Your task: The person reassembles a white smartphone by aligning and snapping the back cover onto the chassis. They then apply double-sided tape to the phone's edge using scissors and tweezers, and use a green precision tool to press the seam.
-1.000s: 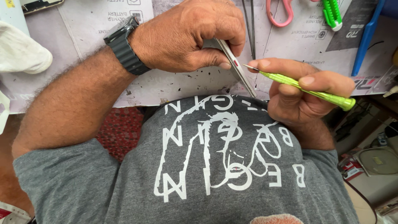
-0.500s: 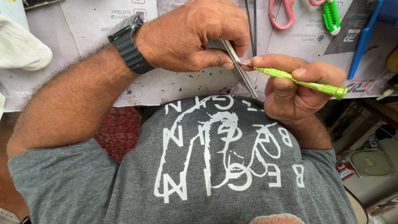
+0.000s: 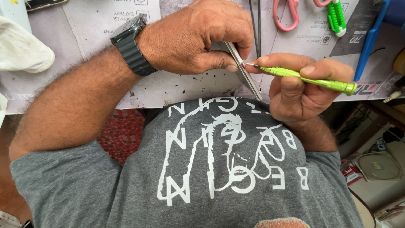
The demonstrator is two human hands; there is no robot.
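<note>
Your left hand (image 3: pixel 198 38) grips thin flat device (image 3: pixel 242 69) edge-up; right hand (image 3: pixel 299 86) pinches green screwdriver (image 3: pixel 308 78), tip at edge; screw step likely underway, keep tip seated, steady

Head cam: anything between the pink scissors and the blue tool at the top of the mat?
Yes: in the head view a green-and-white tool lies between the pink scissors and the blue tool.

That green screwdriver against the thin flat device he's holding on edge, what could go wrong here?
The green screwdriver in the right hand has its tip right beside the left hand thumb; a slip could jab it. The thin flat device is pinched in mid-air, unsupported, so pressure might twist or drop it.
</note>
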